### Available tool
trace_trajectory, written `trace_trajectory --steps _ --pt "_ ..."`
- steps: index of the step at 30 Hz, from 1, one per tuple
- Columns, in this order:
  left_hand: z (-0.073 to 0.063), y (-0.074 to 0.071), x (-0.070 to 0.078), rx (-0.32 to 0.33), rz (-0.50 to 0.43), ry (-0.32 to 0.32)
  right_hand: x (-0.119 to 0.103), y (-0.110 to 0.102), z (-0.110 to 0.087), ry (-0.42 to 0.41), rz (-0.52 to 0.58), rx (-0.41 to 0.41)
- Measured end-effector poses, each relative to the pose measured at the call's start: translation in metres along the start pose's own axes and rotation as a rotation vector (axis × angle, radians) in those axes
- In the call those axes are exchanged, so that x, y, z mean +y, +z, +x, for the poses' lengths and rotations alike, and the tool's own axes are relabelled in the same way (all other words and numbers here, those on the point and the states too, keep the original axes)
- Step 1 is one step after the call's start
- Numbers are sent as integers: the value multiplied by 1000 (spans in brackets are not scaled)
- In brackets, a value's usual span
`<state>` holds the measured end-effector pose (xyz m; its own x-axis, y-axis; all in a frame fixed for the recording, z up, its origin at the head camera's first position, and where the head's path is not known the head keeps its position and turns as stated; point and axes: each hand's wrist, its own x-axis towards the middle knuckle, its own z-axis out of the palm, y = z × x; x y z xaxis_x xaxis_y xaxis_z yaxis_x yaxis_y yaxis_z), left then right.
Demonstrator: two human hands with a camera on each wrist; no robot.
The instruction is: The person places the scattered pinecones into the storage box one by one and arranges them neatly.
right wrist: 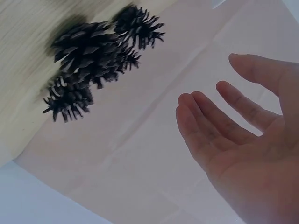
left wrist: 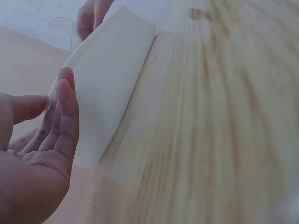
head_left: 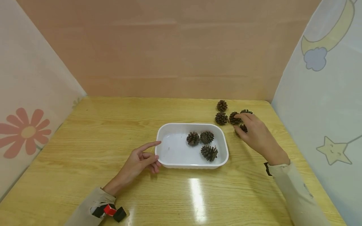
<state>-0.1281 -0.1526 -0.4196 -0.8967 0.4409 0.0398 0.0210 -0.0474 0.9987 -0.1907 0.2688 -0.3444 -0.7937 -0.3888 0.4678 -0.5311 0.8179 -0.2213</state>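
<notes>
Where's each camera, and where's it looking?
Head: on the head, looking forward and down at the white tray and pinecones; left hand, right hand and sleeves show.
Left wrist: on that wrist, looking along the tray's outside; both hands show.
Right wrist: on that wrist, facing some pinecones; its own hand shows.
Head and left wrist share the tray.

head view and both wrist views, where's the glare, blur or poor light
Head view: bright glare streak on the table, on the near side of the white tray; left wrist view: dim and hazy, the wood grain soft and smeary; right wrist view: also dim, the pine cones nearly black against paler surroundings.
</notes>
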Motion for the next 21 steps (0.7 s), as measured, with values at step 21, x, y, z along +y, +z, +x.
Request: trace_trajectory --steps 21 --pt "0 1 0 1 -7 16 47 16 -7 216 15 -231"
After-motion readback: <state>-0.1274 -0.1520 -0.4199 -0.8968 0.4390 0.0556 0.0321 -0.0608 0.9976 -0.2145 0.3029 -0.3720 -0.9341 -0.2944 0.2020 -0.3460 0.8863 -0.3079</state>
